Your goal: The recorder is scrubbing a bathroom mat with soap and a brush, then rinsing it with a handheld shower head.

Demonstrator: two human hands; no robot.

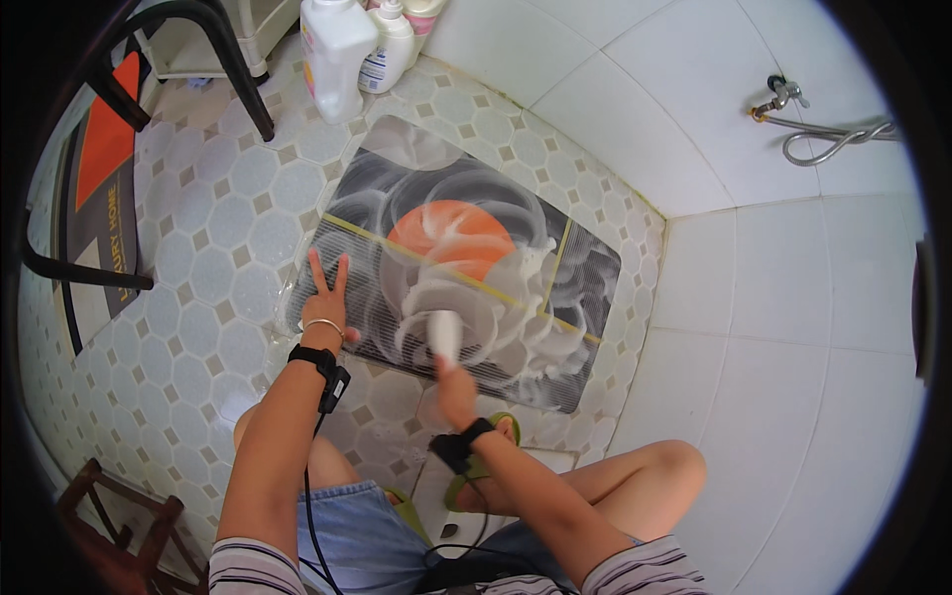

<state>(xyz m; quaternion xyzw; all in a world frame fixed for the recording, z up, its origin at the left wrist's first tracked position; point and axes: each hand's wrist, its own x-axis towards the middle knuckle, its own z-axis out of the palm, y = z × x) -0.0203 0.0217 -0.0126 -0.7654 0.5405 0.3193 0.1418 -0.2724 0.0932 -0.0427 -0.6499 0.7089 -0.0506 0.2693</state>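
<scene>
A patterned floor mat (pixel 357 186) in black, grey and orange lies on the tiles, streaked with white suds (pixel 543 335). My right hand (pixel 456 393) grips a white brush (pixel 445 333), blurred, over the lower middle of the mat. The brush's underside is hidden. Near the mat's left edge rests my left hand (pixel 326 301), holding nothing, two fingers stretched forward and apart. Both wrists wear black straps with cables.
White plastic bottles (pixel 338 63) stand by the wall behind the mat. Black bent legs of a chair (pixel 238 74) and another mat (pixel 104 201) are at left. A brown stool (pixel 126 520) stands at lower left. A metal tap (pixel 785 95) with a hose is on the right wall.
</scene>
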